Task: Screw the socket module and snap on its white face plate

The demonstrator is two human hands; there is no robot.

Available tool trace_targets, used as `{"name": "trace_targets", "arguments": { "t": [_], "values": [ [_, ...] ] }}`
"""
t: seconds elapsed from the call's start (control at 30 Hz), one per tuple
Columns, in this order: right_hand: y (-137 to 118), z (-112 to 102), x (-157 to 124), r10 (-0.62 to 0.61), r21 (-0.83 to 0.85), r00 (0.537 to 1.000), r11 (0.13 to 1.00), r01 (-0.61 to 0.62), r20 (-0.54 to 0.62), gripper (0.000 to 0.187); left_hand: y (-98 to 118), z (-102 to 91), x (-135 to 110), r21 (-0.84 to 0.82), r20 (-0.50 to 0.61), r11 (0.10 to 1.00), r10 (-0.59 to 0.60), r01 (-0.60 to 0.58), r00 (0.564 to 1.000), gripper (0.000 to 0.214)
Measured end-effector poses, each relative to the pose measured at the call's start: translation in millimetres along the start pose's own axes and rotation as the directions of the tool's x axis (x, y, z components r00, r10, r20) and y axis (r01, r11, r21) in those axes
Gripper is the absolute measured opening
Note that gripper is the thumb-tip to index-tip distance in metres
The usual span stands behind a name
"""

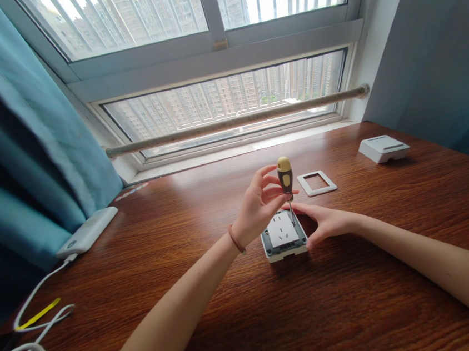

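Observation:
A white wall socket [283, 236] on a grey mounting box lies face up on the brown wooden table [356, 296]. My left hand [258, 203] pinches the black and yellow handle of a small screwdriver [285, 178], held upright with its tip at the socket's right edge. My right hand [325, 222] rests flat on the table and touches the socket's right side with its fingers.
A white socket frame [316, 183] lies just behind the hands. A white box-shaped switch unit [383, 148] sits at the back right. At the left are a white power bank [87, 232] with white cables [33, 330] and a teal curtain [12, 137].

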State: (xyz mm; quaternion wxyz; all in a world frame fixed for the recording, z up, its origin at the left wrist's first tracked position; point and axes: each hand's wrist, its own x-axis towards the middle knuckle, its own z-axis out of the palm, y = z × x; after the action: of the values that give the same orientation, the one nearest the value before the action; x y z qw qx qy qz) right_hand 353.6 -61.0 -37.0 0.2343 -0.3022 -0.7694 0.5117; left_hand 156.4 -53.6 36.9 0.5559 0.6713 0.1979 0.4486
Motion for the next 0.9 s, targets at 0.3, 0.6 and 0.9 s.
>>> {"name": "trace_targets", "arguments": {
  "t": [0.3,0.6,0.9],
  "values": [
    [3,0,-1,0.013,-0.009,1.000,1.000,-0.013,-0.016,0.097,-1,1.8,0,0.124,0.001,0.990,0.062,-0.062,0.998,0.031],
    [3,0,1,-0.009,-0.001,1.000,1.000,0.009,-0.004,0.097,-9,-3.5,-1,0.432,-0.016,0.888,0.182,-0.158,0.983,0.028],
    [3,1,0,0.025,-0.006,1.000,1.000,-0.025,-0.014,0.100,-4,1.5,-1,0.259,-0.011,0.958,0.134,-0.127,0.991,0.032]
  ]
}}
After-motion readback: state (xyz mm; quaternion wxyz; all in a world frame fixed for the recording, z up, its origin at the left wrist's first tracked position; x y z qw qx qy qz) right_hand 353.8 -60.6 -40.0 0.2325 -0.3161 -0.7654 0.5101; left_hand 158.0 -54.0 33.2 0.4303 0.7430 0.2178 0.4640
